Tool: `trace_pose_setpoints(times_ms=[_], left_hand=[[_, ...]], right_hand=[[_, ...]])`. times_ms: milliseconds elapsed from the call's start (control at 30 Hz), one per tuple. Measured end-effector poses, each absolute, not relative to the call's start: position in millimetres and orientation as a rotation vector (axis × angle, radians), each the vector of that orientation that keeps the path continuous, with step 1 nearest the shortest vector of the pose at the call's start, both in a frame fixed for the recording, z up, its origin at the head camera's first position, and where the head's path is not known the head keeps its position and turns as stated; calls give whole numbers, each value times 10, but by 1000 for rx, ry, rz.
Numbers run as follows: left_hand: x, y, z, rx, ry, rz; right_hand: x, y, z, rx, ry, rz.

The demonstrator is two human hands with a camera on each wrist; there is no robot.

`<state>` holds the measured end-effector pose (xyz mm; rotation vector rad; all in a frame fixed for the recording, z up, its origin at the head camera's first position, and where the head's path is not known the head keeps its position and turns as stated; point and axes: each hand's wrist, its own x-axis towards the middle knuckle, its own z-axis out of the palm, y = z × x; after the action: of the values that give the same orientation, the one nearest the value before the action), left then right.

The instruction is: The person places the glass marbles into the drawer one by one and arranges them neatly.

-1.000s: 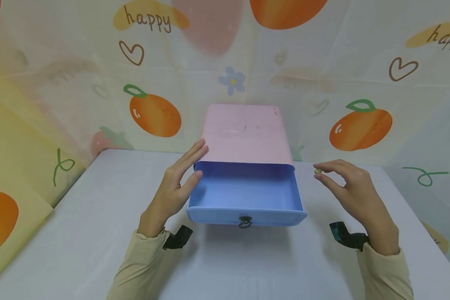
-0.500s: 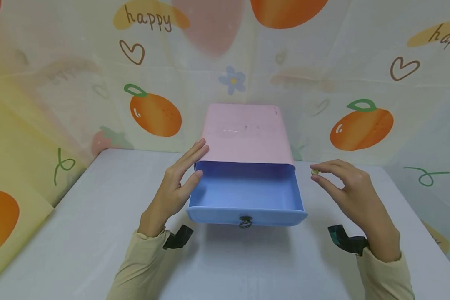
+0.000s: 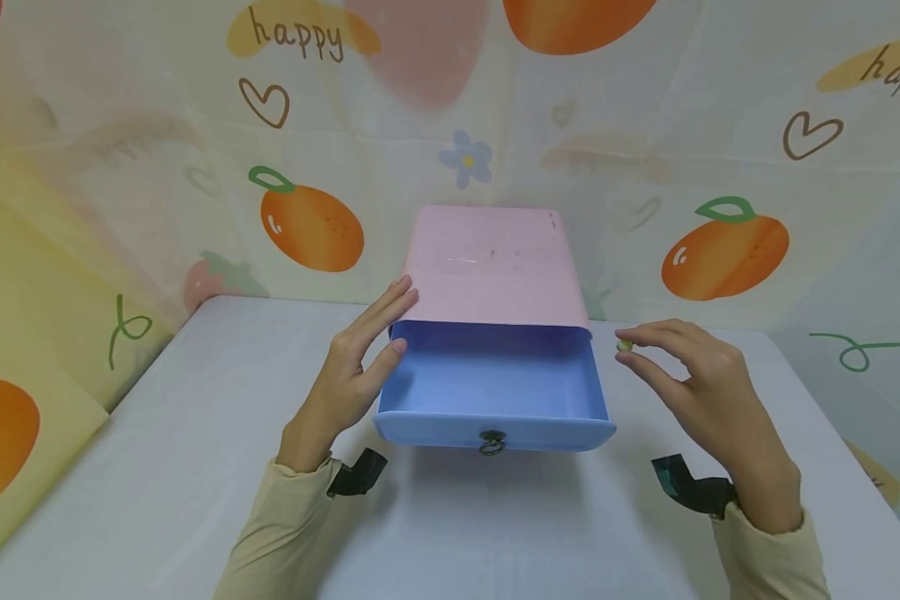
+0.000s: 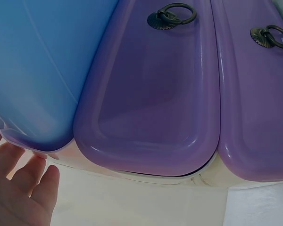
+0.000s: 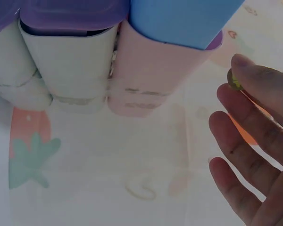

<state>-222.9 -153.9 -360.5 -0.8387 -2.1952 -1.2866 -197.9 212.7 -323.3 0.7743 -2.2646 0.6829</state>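
At the top of a small drawer unit, a pink casing has its blue drawer pulled out, and the bare inside shows. My left hand rests on the left side of the casing with fingers extended, the thumb at the drawer's side wall. To the right of the drawer, my right hand pinches a small round greenish bead-like piece between thumb and index finger. In the right wrist view this piece looks dark with a yellow-green patch, and the other fingers are spread apart.
Two closed purple drawers with ring pulls sit beneath the blue one, in whitish casings. A white-covered table carries the unit. Behind hangs a printed cloth with oranges and hearts.
My right hand has moved slightly left toward the drawer with the small piece between its fingertips. The left hand and the drawer have stayed in place.
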Motion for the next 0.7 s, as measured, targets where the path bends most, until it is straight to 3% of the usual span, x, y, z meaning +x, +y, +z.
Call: trace_pose_setpoints(times_ms=[700], left_hand=[[-2234, -1545, -3619, -860, -2176, -1293]], right_hand=[[-1844, 1969, -3194, 847, -2254, 692]])
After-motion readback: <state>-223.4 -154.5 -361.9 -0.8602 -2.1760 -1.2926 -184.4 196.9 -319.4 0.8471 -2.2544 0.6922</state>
